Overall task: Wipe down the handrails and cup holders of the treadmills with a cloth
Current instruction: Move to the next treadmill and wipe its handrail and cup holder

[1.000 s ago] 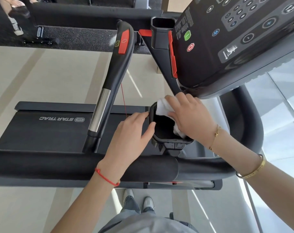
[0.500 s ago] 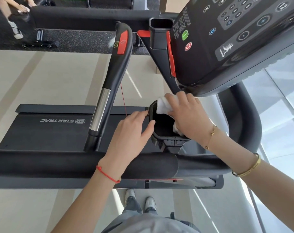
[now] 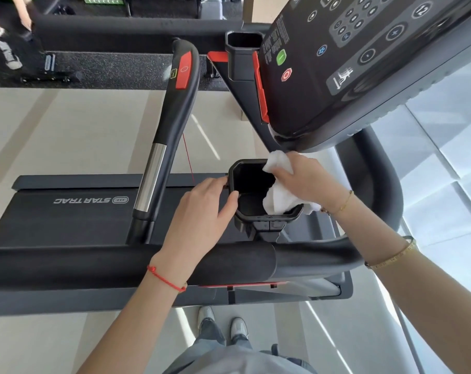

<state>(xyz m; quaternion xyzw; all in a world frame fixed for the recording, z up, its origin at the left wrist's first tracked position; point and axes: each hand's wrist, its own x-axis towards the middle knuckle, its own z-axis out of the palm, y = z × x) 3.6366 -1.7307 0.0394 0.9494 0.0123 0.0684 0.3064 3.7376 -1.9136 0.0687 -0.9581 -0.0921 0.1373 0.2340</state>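
Note:
A black cup holder sits at the middle of the treadmill, just beyond the thick padded handrail. My left hand grips the holder's left rim, thumb hooked over the edge. My right hand holds a white cloth that is pressed against the holder's right inner wall and drapes over its right rim. A second cup holder stands further away beside the console.
The console overhangs at the upper right. A centre handle with a red button and a chrome section runs away from me at the left. The curved right handrail wraps around behind my right hand. Another person's legs show top left.
My right hand has shifted right and pulled more cloth out, so the cloth now hangs over the holder's right rim. The left hand has kept its grip on the left rim.

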